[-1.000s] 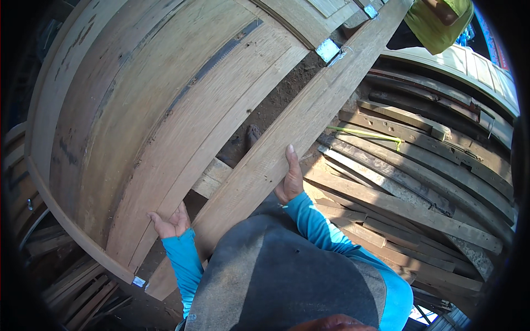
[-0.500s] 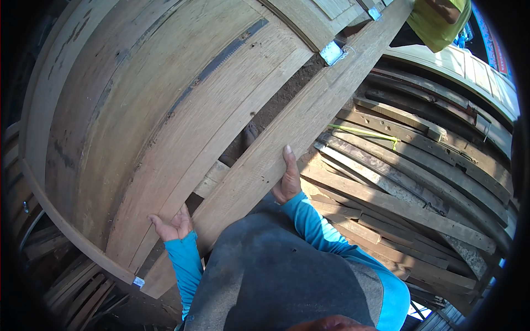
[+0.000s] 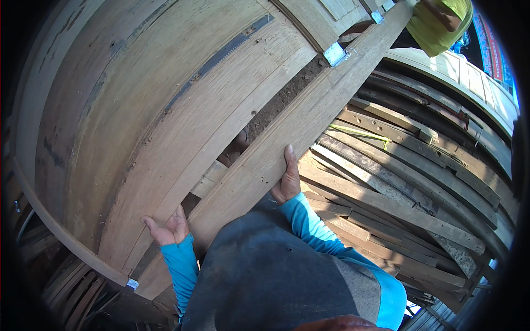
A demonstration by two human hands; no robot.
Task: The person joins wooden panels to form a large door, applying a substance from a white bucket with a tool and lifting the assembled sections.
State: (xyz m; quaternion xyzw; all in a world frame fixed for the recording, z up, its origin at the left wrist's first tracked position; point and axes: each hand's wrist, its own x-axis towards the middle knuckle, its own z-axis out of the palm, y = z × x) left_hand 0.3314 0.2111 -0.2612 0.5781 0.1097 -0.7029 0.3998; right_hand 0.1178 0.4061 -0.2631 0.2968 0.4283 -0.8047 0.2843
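Forearms in bright blue sleeves rise from the lower edge, either side of a grey-clad torso; left hand, palm up and fingers loosely spread, cups the underside of a long wooden plank at its near left edge, closed on nothing; right hand lies flat against the plank's right edge, fingers together and pointing up along the board, thumb hidden behind the wood, so whether it wraps round cannot be told; the plank runs diagonally from lower left, between the two hands, to upper right, its pale sawn face toward the camera; a small white tag marks a board end at lower left, and a metal bracket sits just beside the plank's left edge further up; to the left stands a broad wooden panel of wide boards with a dark strip along one joint, bent by the lens; bare soil shows in the gap between panel and plank; to the right lies a stack of weathered grey planks, one carrying a thin yellow-green strip; at the far end of the plank, top right, another person in a yellow-green garment is partly in view.
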